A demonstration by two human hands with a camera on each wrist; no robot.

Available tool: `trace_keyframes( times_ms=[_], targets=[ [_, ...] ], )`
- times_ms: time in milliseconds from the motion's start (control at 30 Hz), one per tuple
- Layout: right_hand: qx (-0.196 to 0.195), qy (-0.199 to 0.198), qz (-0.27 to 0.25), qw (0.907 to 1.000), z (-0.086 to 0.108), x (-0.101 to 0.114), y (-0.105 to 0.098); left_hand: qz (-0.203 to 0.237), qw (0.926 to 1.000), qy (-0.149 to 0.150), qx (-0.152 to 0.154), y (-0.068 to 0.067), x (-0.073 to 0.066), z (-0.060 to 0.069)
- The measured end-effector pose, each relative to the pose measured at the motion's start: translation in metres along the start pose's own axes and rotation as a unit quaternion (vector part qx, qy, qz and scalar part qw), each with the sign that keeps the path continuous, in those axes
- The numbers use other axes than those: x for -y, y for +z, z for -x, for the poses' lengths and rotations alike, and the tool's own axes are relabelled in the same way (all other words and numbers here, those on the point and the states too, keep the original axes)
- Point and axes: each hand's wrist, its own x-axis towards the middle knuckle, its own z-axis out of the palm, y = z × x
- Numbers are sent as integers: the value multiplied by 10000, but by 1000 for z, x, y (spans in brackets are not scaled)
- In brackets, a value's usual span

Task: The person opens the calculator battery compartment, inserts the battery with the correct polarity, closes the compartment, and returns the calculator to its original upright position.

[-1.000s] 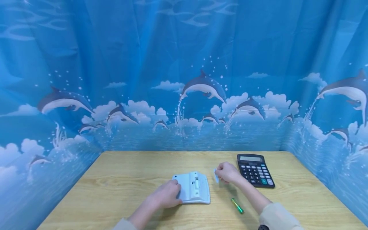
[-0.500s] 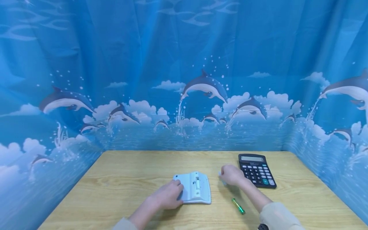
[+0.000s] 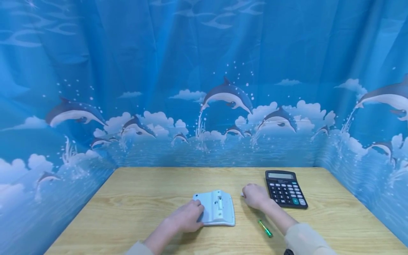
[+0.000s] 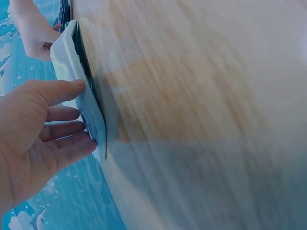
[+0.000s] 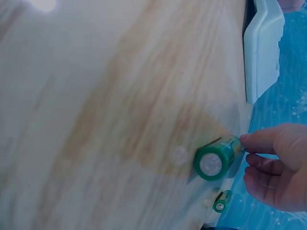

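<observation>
Blue fabric curtains (image 3: 175, 71) printed with leaping dolphins, white clouds and rippled water enclose the far, left and right edges of a pale wood-grained counter (image 3: 143, 194). Midway between the counter's side edges, a pale blue-white plastic device (image 3: 213, 214) with rounded corners lies back side up. Its casing looks smooth; a raised ridge runs along the right part of the back, and set into that ridge is a long, narrow, uncovered compartment (image 3: 220, 203) with a metallic glint at its far end. Whether anything else sits inside is too small to tell. A dark round spot marks the casing's far-left corner.

The person's left hand (image 3: 190, 216) holds the device by its left side, thumb at the near edge and fingers loosely bent against the casing. The right hand (image 3: 256, 196), fingers curled in, pinches a small pale plastic piece (image 3: 242, 194), only the tip of which shows.

Just beside the right forearm, toward the counter's near edge, lies a shiny green cylindrical battery (image 3: 265, 228) with a flat silver end. In the right wrist view, a second green battery (image 5: 223, 201), smaller in appearance, lies beyond it. Toward the counter's far-right corner rests a black rectangular calculator (image 3: 285, 189) with a grey display and black, white and green keys, face up.
</observation>
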Motion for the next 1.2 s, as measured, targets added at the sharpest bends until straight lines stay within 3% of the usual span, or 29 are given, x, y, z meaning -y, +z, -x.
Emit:
trace_keyframes(
  times_ms=[300,700,967,1200],
  targets=[
    [34,-1,79,10000,1,-2,2,43,10000,-82,-33,1,-2,0],
    [536,457,-417,9966,4,-2,-7,8,10000,-52,-49,-1,-2,1],
    [573,436,-649,9953,12,-4,-12,75,9999,-104,-9,-2,-1,1],
    [1222,698,-1037,9846,24,-3,-25,53,9999,-61,-113,-1,-1,1]
  ],
)
